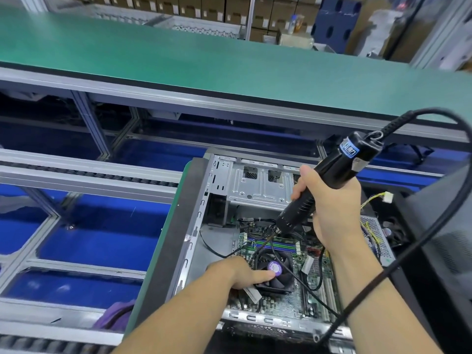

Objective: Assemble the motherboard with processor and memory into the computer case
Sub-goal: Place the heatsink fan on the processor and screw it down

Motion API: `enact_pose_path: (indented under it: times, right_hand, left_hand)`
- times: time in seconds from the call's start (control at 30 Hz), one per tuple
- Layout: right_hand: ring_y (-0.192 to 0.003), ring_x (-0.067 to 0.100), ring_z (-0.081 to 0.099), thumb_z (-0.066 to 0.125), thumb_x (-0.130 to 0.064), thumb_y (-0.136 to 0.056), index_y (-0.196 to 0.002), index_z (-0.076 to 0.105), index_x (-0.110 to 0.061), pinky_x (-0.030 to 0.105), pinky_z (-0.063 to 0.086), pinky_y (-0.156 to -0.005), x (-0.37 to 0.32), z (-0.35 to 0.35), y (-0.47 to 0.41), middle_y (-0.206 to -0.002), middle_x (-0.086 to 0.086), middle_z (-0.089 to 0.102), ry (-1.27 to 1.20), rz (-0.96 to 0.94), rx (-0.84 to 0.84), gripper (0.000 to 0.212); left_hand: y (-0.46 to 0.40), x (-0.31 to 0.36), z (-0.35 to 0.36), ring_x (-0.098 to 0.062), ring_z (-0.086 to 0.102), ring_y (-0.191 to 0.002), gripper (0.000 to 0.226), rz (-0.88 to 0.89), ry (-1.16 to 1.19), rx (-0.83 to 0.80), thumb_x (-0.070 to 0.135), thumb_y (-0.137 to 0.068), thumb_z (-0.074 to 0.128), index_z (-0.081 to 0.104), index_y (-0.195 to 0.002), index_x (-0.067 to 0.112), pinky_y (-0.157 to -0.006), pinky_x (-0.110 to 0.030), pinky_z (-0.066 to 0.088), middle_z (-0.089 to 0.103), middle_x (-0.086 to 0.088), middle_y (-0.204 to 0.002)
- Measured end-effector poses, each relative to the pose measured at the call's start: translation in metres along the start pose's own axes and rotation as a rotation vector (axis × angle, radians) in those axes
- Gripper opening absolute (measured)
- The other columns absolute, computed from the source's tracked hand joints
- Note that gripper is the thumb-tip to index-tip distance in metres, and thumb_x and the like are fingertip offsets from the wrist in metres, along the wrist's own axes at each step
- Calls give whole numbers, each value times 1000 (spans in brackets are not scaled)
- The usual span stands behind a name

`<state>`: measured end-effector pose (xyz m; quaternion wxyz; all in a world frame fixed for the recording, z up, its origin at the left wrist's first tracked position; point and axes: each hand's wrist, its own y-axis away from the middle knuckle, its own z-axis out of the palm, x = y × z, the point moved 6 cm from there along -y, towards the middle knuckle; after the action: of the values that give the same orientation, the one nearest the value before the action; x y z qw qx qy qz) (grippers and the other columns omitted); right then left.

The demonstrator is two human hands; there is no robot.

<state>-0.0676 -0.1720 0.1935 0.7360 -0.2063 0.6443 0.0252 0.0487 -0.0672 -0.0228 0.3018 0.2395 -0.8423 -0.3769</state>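
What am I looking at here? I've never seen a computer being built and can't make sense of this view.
The single picture comes from a camera worn on a person's head, looking down at their own two hands. An open grey metal computer case lies on its side on a factory assembly line, with a green motherboard inside. The right hand grips a black corded electric screwdriver, its tip pointing down beside the black cooling fan with a purple centre label. The left hand rests on that fan, apparently steadying it. Behind runs a long green workbench surface.
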Motion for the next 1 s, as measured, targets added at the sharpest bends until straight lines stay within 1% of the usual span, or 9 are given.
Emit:
enact_pose_path:
  times: [0.1,0.2,0.27,0.37,0.47,0.53,0.63,0.8,1.0]
  right_hand:
    - [-58,26,56,74,-33,-80,-60,61,-19,36,51,-63,-1,5,0,-58,9,61,50,-37,-69,27]
    - [-58,27,58,75,-31,-79,-68,64,-26,41,52,-66,-5,25,7,-58,5,62,90,-86,-220,16]
    - [-58,27,60,78,-32,-75,-74,65,-30,44,52,-63,-9,42,12,-59,4,63,92,-106,-313,14]
    - [-64,26,62,86,-39,-66,-80,62,-19,42,53,-63,-9,58,13,-68,13,64,120,-94,-356,34]
    - [-64,19,64,85,-44,-63,-87,60,-6,27,52,-65,-9,63,11,-68,6,65,143,-75,-350,52]
    - [-59,19,62,83,-38,-69,-85,57,-12,28,51,-64,-11,65,10,-63,-1,62,120,-93,-369,41]
    - [-57,21,59,79,-28,-76,-78,55,-25,32,51,-62,-11,66,11,-60,-3,60,89,-143,-397,24]
    - [-51,25,57,74,-27,-78,-73,59,-33,45,53,-58,-9,64,8,-55,-1,58,87,-139,-401,17]
    - [-51,25,53,69,-28,-76,-72,56,-31,47,50,-57,1,69,5,-56,-2,54,103,-103,-459,14]
  left_hand:
    - [1,0,-1,-29,58,-113,124,3,7,2,100,-58,41,48,-138,5,-98,-43,49,55,-9,-138]
    - [2,4,-2,-30,64,-109,115,34,63,-1,97,-61,46,54,-129,4,-90,-41,54,59,-10,-131]
    - [3,8,-1,-33,62,-114,113,37,85,-8,97,-68,34,56,-129,4,-95,-45,53,57,-13,-135]
    - [6,18,3,-35,58,-117,101,62,-23,9,84,-86,12,58,-130,6,-101,-47,46,55,-19,-135]
    - [7,31,3,-29,56,-88,66,172,-337,108,60,-101,11,55,-128,20,-75,-38,44,60,-11,-101]
    - [9,38,3,-26,51,-74,43,249,-476,126,34,-106,21,28,-149,35,-59,-34,36,51,-9,-86]
    - [12,39,7,-29,51,-73,74,307,-601,100,8,-101,34,-4,-149,48,-60,-38,40,51,-13,-91]
    - [9,39,6,-29,51,-72,85,301,-652,143,1,-99,38,-10,-148,52,-54,-35,38,57,-13,-97]
    - [9,40,7,-28,54,-75,87,267,-657,154,0,-97,41,-7,-148,52,-56,-34,40,57,-11,-98]
